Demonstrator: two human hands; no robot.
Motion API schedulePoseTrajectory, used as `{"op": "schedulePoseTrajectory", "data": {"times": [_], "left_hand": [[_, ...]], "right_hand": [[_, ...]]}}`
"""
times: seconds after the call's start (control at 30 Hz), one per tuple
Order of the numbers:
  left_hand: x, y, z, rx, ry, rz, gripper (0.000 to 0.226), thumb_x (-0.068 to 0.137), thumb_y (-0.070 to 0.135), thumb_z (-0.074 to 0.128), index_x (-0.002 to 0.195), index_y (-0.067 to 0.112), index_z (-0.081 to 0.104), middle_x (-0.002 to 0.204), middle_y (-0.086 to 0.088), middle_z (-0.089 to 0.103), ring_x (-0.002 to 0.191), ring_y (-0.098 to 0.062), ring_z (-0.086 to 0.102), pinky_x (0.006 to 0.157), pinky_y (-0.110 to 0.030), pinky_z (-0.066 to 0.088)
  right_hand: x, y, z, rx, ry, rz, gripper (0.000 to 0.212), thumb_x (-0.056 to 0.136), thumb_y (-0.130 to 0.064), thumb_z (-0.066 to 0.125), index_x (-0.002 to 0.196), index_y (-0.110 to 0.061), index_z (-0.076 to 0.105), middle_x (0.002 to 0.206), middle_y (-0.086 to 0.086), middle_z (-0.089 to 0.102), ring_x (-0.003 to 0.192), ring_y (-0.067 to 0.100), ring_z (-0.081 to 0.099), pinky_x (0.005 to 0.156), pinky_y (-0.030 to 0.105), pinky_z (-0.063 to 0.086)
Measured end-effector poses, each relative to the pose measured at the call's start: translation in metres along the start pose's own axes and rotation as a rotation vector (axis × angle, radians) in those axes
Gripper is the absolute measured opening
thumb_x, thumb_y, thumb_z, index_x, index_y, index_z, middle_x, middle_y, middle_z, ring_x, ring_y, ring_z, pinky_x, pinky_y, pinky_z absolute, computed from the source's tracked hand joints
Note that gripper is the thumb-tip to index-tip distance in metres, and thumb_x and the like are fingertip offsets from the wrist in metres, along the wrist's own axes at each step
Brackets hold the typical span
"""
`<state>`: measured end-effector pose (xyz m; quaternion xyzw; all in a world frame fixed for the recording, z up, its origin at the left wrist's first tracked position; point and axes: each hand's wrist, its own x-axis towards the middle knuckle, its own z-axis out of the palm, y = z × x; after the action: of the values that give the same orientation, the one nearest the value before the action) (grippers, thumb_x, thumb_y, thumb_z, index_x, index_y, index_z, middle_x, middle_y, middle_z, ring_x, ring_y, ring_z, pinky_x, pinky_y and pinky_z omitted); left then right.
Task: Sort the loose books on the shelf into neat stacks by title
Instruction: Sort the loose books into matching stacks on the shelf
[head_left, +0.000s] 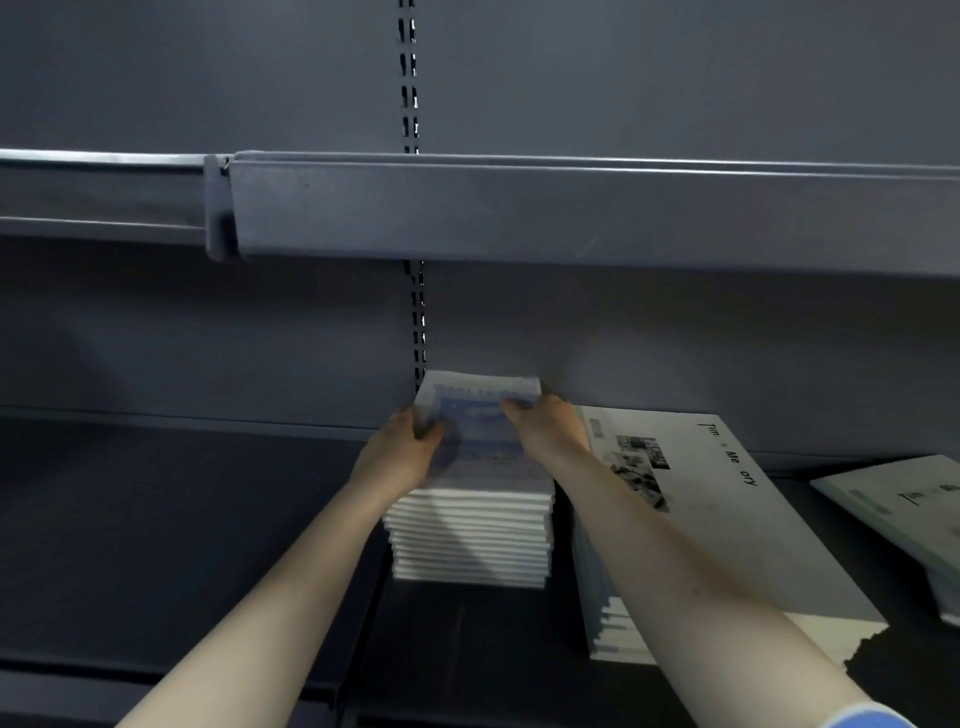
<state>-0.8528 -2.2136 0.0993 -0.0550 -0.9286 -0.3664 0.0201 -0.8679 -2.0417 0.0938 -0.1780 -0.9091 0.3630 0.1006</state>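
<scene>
At lower right a large pale book (727, 519) topped its stack, another stack (904, 509) at the right edge. At frame centre stood a stack of white-edged books (472, 540) on the dark shelf (156, 519). The left hand (402, 449) and right hand (545, 426) curled their fingers round the blue-covered top book (478, 415), slightly blurred, near the back wall.
</scene>
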Motion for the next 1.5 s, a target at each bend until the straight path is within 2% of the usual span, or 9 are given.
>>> {"op": "schedulePoseTrajectory", "data": {"times": [0.17,0.27,0.53,0.67,0.83,0.97,1.07,1.43,1.5], "left_hand": [[-0.013,0.004,-0.005,0.217,0.148,0.043,0.044,0.096,0.039,0.044,0.128,0.009,0.046,0.128,-0.015,0.05,0.114,-0.035,0.052,0.085,-0.039,0.043],[-0.026,0.013,-0.004,0.31,0.278,0.128,0.055,0.096,0.038,0.046,0.14,0.007,0.037,0.141,-0.015,0.041,0.128,-0.033,0.039,0.1,-0.04,0.036],[-0.06,0.078,0.032,0.286,0.273,0.244,0.058,0.095,0.041,0.044,0.14,0.003,0.038,0.145,-0.014,0.039,0.135,-0.029,0.033,0.108,-0.035,0.029],[-0.078,0.128,0.077,0.329,0.207,0.28,0.063,0.097,0.044,0.039,0.144,0.004,0.028,0.152,-0.014,0.028,0.142,-0.026,0.021,0.115,-0.035,0.02],[-0.103,0.2,0.153,0.415,0.192,0.33,0.068,0.096,0.049,0.035,0.148,0.005,0.023,0.154,-0.013,0.026,0.142,-0.025,0.024,0.117,-0.032,0.017],[-0.122,0.261,0.215,0.426,0.061,0.314,0.071,0.097,0.051,0.03,0.151,0.008,0.011,0.159,-0.01,0.011,0.147,-0.024,0.009,0.119,-0.032,0.01],[-0.134,0.29,0.254,0.46,0.018,0.335,0.072,0.097,0.05,0.031,0.151,0.007,0.009,0.159,-0.009,0.01,0.147,-0.024,0.008,0.119,-0.032,0.009],[-0.146,0.306,0.343,0.499,-0.207,0.195,0.077,0.095,0.058,0.025,0.146,0.0,0.025,0.155,-0.015,0.021,0.146,-0.027,0.013,0.119,-0.037,0.016],[-0.15,0.301,0.349,0.496,-0.276,0.159,0.07,0.096,0.057,0.023,0.148,0.01,0.028,0.153,-0.019,0.023,0.144,-0.032,0.015,0.117,-0.042,0.02]], "right_hand": [[-0.008,0.003,-0.008,-0.029,0.002,-0.058,0.054,0.097,-0.045,0.04,0.136,-0.009,0.046,0.133,0.017,0.051,0.121,0.033,0.048,0.09,0.036,0.04],[-0.017,0.012,-0.021,-0.062,0.068,-0.113,0.052,0.097,-0.046,0.041,0.129,-0.007,0.054,0.13,0.02,0.053,0.121,0.035,0.048,0.093,0.037,0.04],[-0.033,0.071,-0.091,-0.146,0.149,-0.112,0.049,0.098,-0.04,0.042,0.134,-0.009,0.048,0.133,0.016,0.046,0.123,0.034,0.045,0.097,0.038,0.04],[-0.04,0.127,-0.141,-0.316,0.139,-0.108,0.05,0.1,-0.041,0.038,0.139,-0.011,0.043,0.136,0.014,0.043,0.126,0.033,0.041,0.1,0.039,0.038],[-0.037,0.215,-0.208,-0.437,0.104,-0.035,0.054,0.099,-0.047,0.037,0.142,-0.014,0.04,0.141,0.013,0.04,0.13,0.031,0.039,0.106,0.04,0.036],[-0.03,0.284,-0.264,-0.558,0.098,0.028,0.056,0.099,-0.047,0.035,0.141,-0.011,0.04,0.144,0.014,0.038,0.134,0.03,0.035,0.106,0.04,0.032],[-0.029,0.325,-0.294,-0.63,0.069,0.072,0.056,0.099,-0.048,0.032,0.139,-0.009,0.042,0.144,0.015,0.037,0.135,0.03,0.032,0.109,0.04,0.031],[-0.031,0.394,-0.326,-0.638,0.066,0.17,0.067,0.098,-0.057,0.026,0.138,-0.005,0.039,0.138,0.014,0.044,0.13,0.031,0.039,0.104,0.04,0.033],[-0.033,0.395,-0.325,-0.656,0.083,0.177,0.07,0.097,-0.058,0.026,0.139,-0.003,0.038,0.138,0.014,0.044,0.129,0.031,0.04,0.103,0.039,0.035]]}}
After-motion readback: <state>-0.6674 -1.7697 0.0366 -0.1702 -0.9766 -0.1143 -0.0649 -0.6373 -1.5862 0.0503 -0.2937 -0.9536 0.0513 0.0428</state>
